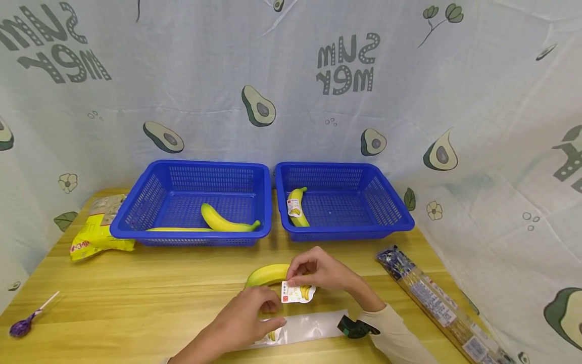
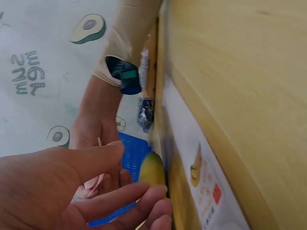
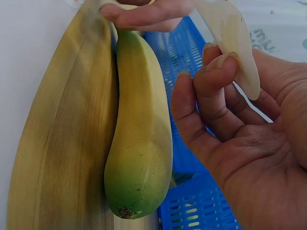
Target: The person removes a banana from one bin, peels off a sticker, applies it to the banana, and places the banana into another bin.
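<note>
A yellow banana [image 1: 267, 274] with a green tip [image 3: 139, 158] lies on the wooden table [image 1: 136, 293] in front of me. My right hand [image 1: 296, 279] pinches a white banana sticker [image 1: 297, 292] between thumb and fingers just above the fruit's right end; the sticker [image 3: 229, 43] shows its blank back in the right wrist view. My left hand [image 1: 272, 314] lies beside the banana's near side, its fingers [image 2: 124, 199] loosely straight and touching the banana end [image 2: 152, 168]. Under it lies a clear backing sheet [image 1: 313, 326] with another sticker [image 2: 204, 179].
Two blue baskets stand at the back: the left one [image 1: 150, 202] holds bananas [image 1: 225, 220], the right one [image 1: 386, 212] a stickered banana [image 1: 296, 207]. A yellow snack bag [image 1: 97, 237] and purple lollipop [image 1: 21, 326] lie left; a long packet [image 1: 436, 298] lies right.
</note>
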Available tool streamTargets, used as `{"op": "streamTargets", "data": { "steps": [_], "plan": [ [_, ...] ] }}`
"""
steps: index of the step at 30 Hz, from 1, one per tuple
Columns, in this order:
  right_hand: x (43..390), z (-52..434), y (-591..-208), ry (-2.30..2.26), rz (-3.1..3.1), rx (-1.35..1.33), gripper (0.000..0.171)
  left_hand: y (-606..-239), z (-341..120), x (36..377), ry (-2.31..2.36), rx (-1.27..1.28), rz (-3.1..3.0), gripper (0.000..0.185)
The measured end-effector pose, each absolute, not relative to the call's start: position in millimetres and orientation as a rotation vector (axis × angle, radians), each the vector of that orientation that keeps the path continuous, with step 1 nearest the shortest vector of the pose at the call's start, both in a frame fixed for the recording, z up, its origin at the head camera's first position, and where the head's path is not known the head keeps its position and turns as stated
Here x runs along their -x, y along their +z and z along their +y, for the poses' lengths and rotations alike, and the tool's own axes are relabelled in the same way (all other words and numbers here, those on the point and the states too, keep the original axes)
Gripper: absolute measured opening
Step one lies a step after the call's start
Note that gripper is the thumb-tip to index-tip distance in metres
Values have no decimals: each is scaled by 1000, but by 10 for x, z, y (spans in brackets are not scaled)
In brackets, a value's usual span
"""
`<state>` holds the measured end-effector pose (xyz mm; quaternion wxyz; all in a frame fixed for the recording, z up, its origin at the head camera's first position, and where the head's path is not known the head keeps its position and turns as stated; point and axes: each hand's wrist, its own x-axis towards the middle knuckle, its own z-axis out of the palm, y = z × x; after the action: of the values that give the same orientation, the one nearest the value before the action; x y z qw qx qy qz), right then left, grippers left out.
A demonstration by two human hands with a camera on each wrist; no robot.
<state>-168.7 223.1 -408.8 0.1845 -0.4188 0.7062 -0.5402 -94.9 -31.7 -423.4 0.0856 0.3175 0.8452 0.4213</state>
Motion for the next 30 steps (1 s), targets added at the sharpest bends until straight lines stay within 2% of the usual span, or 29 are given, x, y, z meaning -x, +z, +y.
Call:
{"op": "streamTargets", "data": {
  "steps": [3, 13, 30],
  "plan": [
    [1688, 2226, -4090, -1535, 1988, 1201, 2, -4186, -329, 970, 1421, -903, 2418, 17],
    [1674, 2201, -4090, -1552, 2012, 1193, 6, -4170, -299, 1076, 1768, -668, 2159, 12],
    [1746, 2323, -4089, -1578, 2184, 1086, 5, -4101, -348, 1195, 1719, -520, 2368, 10]
  ]
}}
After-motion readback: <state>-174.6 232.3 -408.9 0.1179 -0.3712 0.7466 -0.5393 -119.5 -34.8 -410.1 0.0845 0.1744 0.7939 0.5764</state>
